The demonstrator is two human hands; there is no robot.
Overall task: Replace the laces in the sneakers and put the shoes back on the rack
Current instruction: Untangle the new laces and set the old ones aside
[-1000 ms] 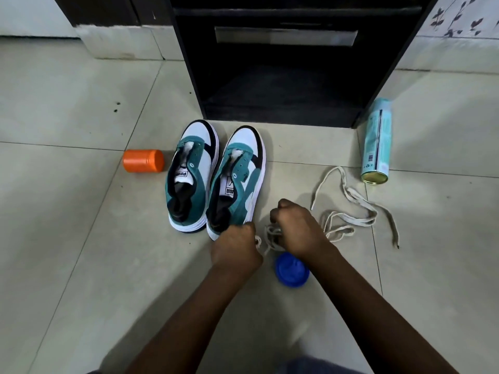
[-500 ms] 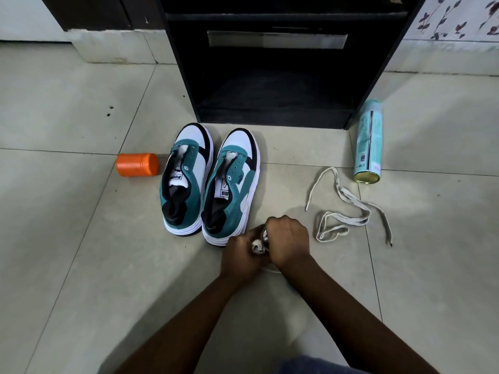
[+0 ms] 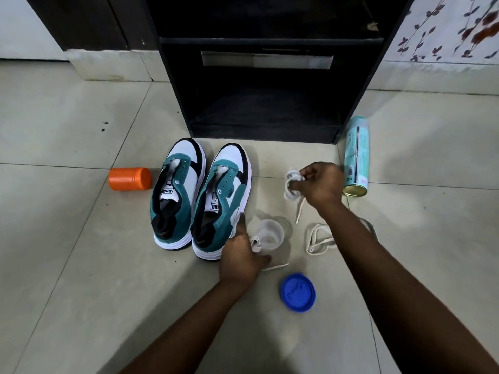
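Right hand: my right hand (image 3: pixel 320 183) is raised near the spray can (image 3: pixel 357 157), fingers curled round a bunched white lace (image 3: pixel 291 184), one tip dangling toward the floor.
Left hand: my left hand (image 3: pixel 240 256) sits low beside the clear cup (image 3: pixel 267 234), fingers pinching a second bundled lace (image 3: pixel 256 242) at the cup's rim; a loose end trails across the tiles.
Sneakers: the teal-and-white sneakers (image 3: pixel 199 197) stand side by side, toes toward the rack (image 3: pixel 266 76), eyelets empty as far as I can tell.
Step in hand: I judge I'm separating the two fresh laces. I should shake my bundle loose, find both tips, even them up, then start at the toe eyelets.
Watch: an old lace (image 3: pixel 318 240) lies on the floor partly under my right forearm; I shouldn't mix it in.
Edges: cup and blue lid (image 3: pixel 297 292) lie close to my left wrist and could be easily knocked.
Open room: bare floor (image 3: pixel 67 238) stretches left of the shoes beyond the orange jar (image 3: pixel 129 178); the rack's bottom shelf looks free.
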